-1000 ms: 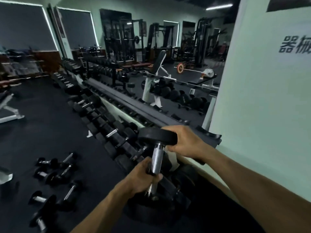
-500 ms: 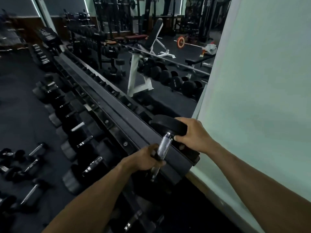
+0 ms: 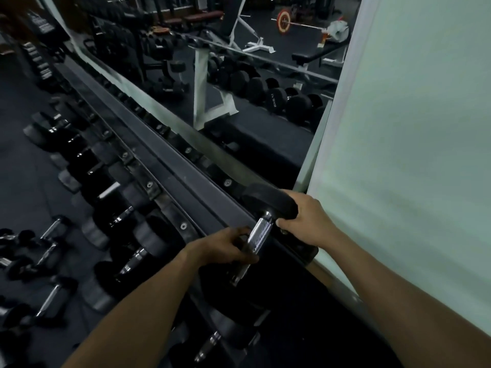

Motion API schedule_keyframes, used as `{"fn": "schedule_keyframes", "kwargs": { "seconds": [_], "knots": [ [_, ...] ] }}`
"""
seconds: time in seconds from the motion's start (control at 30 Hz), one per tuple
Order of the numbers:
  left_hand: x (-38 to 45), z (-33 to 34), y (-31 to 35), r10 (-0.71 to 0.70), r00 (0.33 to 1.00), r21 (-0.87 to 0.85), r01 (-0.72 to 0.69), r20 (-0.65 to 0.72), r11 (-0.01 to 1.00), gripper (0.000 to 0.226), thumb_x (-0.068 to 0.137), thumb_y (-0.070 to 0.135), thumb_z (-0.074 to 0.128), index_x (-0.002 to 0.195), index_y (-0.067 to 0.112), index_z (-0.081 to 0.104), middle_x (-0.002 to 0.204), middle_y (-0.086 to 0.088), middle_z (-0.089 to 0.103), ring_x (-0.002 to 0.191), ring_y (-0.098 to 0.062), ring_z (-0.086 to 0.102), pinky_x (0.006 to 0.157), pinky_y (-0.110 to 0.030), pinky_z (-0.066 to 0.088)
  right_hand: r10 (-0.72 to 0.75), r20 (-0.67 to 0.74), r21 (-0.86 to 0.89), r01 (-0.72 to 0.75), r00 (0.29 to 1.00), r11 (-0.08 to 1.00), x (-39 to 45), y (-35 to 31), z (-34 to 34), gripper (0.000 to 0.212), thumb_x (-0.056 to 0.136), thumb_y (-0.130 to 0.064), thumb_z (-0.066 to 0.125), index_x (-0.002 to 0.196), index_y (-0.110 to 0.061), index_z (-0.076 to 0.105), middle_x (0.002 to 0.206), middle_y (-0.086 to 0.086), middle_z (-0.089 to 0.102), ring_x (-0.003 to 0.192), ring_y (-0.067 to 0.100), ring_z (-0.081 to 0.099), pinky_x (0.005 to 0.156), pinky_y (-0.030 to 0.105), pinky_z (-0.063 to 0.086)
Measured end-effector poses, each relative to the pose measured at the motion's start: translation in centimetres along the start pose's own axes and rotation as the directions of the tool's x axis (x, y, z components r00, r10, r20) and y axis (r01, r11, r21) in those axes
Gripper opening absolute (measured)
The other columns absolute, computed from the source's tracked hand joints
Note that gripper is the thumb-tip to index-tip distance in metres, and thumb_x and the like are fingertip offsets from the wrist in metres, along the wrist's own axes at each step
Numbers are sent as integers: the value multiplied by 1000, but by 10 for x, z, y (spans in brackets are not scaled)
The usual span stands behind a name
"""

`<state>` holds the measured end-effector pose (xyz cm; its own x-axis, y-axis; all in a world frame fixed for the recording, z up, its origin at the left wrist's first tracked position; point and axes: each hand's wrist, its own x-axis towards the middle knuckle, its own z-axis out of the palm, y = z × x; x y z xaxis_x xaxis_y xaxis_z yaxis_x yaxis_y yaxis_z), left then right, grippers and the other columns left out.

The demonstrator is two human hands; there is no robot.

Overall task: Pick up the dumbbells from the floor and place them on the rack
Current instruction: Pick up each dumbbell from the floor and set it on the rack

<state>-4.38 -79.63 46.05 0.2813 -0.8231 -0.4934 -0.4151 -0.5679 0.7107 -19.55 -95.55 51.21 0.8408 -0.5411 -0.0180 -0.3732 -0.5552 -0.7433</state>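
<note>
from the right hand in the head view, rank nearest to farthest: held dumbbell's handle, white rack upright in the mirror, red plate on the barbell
From the right hand:
1. Dumbbell handle, just left of it.
2. White rack upright, up and left, in the mirror.
3. Red plate, at the top, far back.

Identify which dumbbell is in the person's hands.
The dumbbell at the rack's near end: left hand on its handle, right hand on its far head.

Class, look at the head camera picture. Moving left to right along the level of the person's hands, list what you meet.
Loose dumbbells on the floor → racked dumbbells → left hand → knurled dumbbell handle → right hand → pale wall.
</note>
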Motion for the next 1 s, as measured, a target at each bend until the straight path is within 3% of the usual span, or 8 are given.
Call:
{"fn": "schedule_keyframes", "kwargs": {
  "seconds": [0.13,0.23,0.43,0.53,0.63,0.73,0.8,1.0],
  "knots": [
    [-11,3,6,47,991,104,-34,-125,994,57,58,53,83,109,35,64,98,0,73,92,-17,69,87,-39,56,40,-32,-9,-41,999,999,-4,0,4,54,76,-5,76,125,-24,62,103,-7,65,95,14,62,82,25,45],
    [-25,6,16,97,966,140,-64,-242,988,51,72,47,80,117,32,62,102,5,70,91,-13,67,82,-30,55,86,-75,-14,-87,993,996,-9,4,6,53,77,-7,78,124,-23,62,103,-3,66,95,17,62,82,27,46],
    [-71,16,13,209,868,246,-105,-449,964,64,85,59,59,137,24,47,127,1,55,116,-15,55,95,-30,47,153,-75,-73,-158,985,985,-15,-4,4,52,78,-11,79,125,-20,61,106,2,67,94,20,62,83,30,48],
    [-94,17,2,221,853,286,-89,-472,954,66,87,63,52,141,26,41,130,2,49,118,-15,53,93,-25,42,195,-76,-115,-202,978,973,-18,-7,5,49,79,-12,78,124,-18,59,108,6,68,93,22,61,79,28,44],
    [-115,15,-7,189,865,281,-58,-464,958,68,88,64,50,143,26,37,135,3,45,118,-15,52,92,-25,42,199,-38,-194,-203,979,960,-22,-23,1,61,79,-21,78,134,-16,51,120,11,65,102,26,61,87,34,49],
    [-137,9,-12,185,851,279,-47,-491,959,68,88,62,50,144,26,36,133,3,46,116,-14,51,95,-30,45,106,-40,-292,-113,994,950,-22,-62,0,81,81,-35,75,148,-17,33,138,15,50,122,33,52,101,42,45],
    [-157,0,-15,188,832,278,-43,-521,960,68,89,60,51,145,26,36,134,2,47,122,-15,47,100,-33,44,4,-16,-359,-10,1000,933,-21,-97,5,82,85,-39,69,151,-17,27,145,16,42,131,36,44,107,46,41],
    [-248,-41,-40,124,773,276,68,-622,959,67,90,57,53,146,24,35,136,2,45,126,-17,46,100,-32,44,-204,252,-419,296,946,858,-23,-219,49,80,90,-45,63,154,-16,24,149,14,39,136,32,39,109,42,37]
  ]
}}
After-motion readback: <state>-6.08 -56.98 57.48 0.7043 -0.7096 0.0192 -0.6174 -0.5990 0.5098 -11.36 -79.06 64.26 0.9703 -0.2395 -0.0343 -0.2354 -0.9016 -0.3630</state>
